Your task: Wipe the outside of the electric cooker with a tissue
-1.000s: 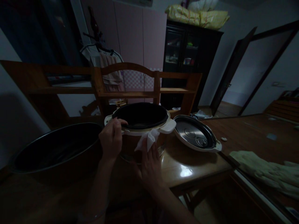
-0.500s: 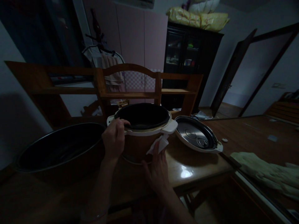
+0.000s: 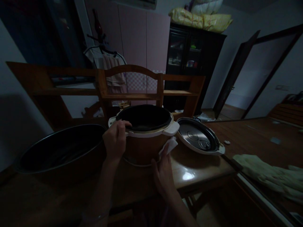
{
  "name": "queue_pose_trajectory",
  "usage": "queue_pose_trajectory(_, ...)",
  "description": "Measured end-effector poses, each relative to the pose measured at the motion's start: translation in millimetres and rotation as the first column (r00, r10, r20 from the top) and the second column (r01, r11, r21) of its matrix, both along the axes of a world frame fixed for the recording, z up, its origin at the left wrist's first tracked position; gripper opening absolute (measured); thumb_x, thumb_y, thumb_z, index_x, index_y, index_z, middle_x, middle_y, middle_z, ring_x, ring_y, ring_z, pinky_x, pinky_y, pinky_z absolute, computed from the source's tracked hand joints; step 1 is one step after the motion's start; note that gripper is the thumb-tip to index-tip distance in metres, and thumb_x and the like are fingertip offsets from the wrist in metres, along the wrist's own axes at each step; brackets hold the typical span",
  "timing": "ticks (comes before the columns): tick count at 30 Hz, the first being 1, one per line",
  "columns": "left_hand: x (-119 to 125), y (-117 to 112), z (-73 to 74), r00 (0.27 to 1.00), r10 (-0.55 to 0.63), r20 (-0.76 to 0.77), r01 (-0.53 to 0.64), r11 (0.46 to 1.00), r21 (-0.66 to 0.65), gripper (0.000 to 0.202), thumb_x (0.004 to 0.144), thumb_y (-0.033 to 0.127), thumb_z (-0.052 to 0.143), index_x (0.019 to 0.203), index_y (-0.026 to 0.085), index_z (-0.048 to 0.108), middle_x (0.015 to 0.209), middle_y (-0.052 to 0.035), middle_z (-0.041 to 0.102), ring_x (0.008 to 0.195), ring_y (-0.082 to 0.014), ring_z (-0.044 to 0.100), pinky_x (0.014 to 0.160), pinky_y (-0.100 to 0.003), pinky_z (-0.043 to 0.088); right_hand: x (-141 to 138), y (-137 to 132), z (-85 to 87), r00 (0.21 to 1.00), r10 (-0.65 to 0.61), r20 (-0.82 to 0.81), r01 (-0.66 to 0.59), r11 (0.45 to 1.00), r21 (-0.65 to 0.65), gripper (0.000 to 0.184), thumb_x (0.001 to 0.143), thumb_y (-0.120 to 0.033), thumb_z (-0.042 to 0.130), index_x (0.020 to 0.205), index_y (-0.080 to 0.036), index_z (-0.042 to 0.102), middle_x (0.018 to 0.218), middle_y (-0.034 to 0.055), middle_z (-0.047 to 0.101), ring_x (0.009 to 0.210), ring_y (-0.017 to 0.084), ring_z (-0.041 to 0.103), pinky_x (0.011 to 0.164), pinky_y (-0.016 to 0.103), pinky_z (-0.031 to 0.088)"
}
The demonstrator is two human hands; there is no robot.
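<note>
A round cooker body (image 3: 142, 146) with a white rim, side handles and a dark inside stands on the wooden table (image 3: 189, 173). My left hand (image 3: 115, 138) is closed over its near-left rim, thumb or finger reaching over the edge. Against the cooker's right side, below the handle, my right hand (image 3: 164, 171) presses a white tissue (image 3: 169, 145) with its fingers. Right of the cooker lies its detached lid (image 3: 195, 135), with the metal inner face upward. On the left sits a large dark oval pot (image 3: 61, 148), its inside in shadow.
A wooden shelf rail (image 3: 132, 96) runs along the table's back. A pale green cloth (image 3: 267, 173) lies on the lower right surface, with a small white object (image 3: 227, 142) near the lid. Behind stand a pink wardrobe (image 3: 132, 41) and a dark cabinet (image 3: 196, 72).
My right hand and the tissue have moved a little to the right around the cooker's side. My left hand stays on the rim.
</note>
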State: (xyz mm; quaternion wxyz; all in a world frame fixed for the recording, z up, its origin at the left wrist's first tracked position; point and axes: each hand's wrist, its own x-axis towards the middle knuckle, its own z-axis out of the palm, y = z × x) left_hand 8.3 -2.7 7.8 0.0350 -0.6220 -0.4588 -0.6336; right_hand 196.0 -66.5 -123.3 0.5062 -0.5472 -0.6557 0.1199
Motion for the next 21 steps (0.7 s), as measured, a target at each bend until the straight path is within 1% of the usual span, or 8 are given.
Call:
queue_pose_trajectory(3,0.6,1.1,0.5,1.0,0.0,0.016,0.0,1.0,0.01,0.047,0.105,0.039,0.033,0.086,0.023,0.073,0.099,-0.0023,0.076,0.104,-0.0189,0.069,0.099,-0.032,0.047,0.6,-0.8,1.5,1.0,0.01,-0.013,-0.01,1.0,-0.002,0.086,0.104,-0.049,0.044,0.161,-0.02,-0.013,0.17,0.0135,0.007,0.157,0.029,0.007,0.123,0.058,0.025)
queue_pose_trajectory(6,1.8,4.3,-1.0,0.999,0.018,0.031,-0.019,0.999,0.034,0.048,0.104,0.038,0.033,0.082,0.023,0.073,0.097,-0.0025,0.076,0.104,-0.019,0.069,0.1,-0.032,0.048,1.2,-1.6,0.5,1.0,0.006,0.023,-0.006,1.0,0.015,0.085,0.105,-0.048,0.043,0.161,-0.019,-0.014,0.17,0.0143,0.003,0.157,0.03,0.009,0.121,0.058,0.028)
queue_pose_trajectory(8,2.6,7.3,-2.7,0.999,0.045,0.029,-0.046,0.998,0.051,0.05,0.104,0.038,0.032,0.08,0.023,0.072,0.094,-0.0034,0.076,0.102,-0.0194,0.07,0.098,-0.033,0.048,0.6,-2.0,-3.7,0.992,0.008,0.126,-0.013,0.999,0.044,0.086,0.104,-0.048,0.044,0.161,-0.018,-0.013,0.17,0.0155,0.001,0.157,0.032,0.008,0.12,0.06,0.03)
queue_pose_trajectory(9,2.9,8.8,-3.5,0.998,0.058,0.027,-0.06,0.997,0.057,0.05,0.104,0.039,0.031,0.08,0.023,0.072,0.092,-0.0038,0.076,0.1,-0.0196,0.07,0.098,-0.033,0.048,-0.3,-2.1,-6.5,0.979,0.015,0.205,-0.028,0.997,0.065,0.087,0.104,-0.048,0.046,0.162,-0.017,-0.01,0.17,0.0161,0.003,0.157,0.034,0.007,0.12,0.061,0.03)
queue_pose_trajectory(11,3.3,11.0,-4.6,0.997,0.078,0.022,-0.08,0.994,0.07,0.052,0.104,0.039,0.03,0.079,0.024,0.072,0.09,-0.0043,0.076,0.099,-0.02,0.07,0.096,-0.033,0.049,-2.9,-1.7,-11.4,0.928,0.03,0.371,-0.079,0.99,0.117,0.089,0.101,-0.047,0.051,0.162,-0.015,-0.005,0.169,0.0176,0.009,0.156,0.037,0.006,0.119,0.064,0.031)
queue_pose_trajectory(13,3.4,11.6,-4.8,0.996,0.084,0.02,-0.085,0.993,0.079,0.053,0.104,0.04,0.029,0.078,0.024,0.072,0.089,-0.0043,0.076,0.099,-0.0202,0.07,0.095,-0.033,0.049,-6.2,-0.5,-11.8,0.873,0.037,0.487,-0.131,0.978,0.16,0.091,0.1,-0.047,0.055,0.163,-0.012,-0.001,0.168,0.0186,0.012,0.156,0.038,0.005,0.119,0.063,0.033)
queue_pose_trajectory(16,3.3,10.2,-3.7,0.997,0.077,0.014,-0.078,0.995,0.06,0.052,0.104,0.039,0.029,0.078,0.025,0.072,0.09,-0.0037,0.076,0.098,-0.0198,0.07,0.095,-0.032,0.049,-10.7,2.8,-0.3,0.824,0.023,0.565,-0.166,0.965,0.202,0.092,0.098,-0.046,0.058,0.162,-0.01,0.003,0.169,0.0176,0.008,0.156,0.036,0.002,0.121,0.06,0.032)
queue_pose_trajectory(21,2.7,7.7,-2.4,0.998,0.062,0.015,-0.063,0.997,0.039,0.052,0.104,0.04,0.029,0.079,0.024,0.072,0.09,-0.0034,0.076,0.094,-0.0195,0.07,0.093,-0.032,0.049,-19.0,6.6,28.2,0.794,-0.029,0.607,-0.177,0.944,0.277,0.092,0.098,-0.044,0.059,0.163,-0.013,0.002,0.17,0.0124,0.003,0.157,0.032,0.0,0.124,0.054,0.03)
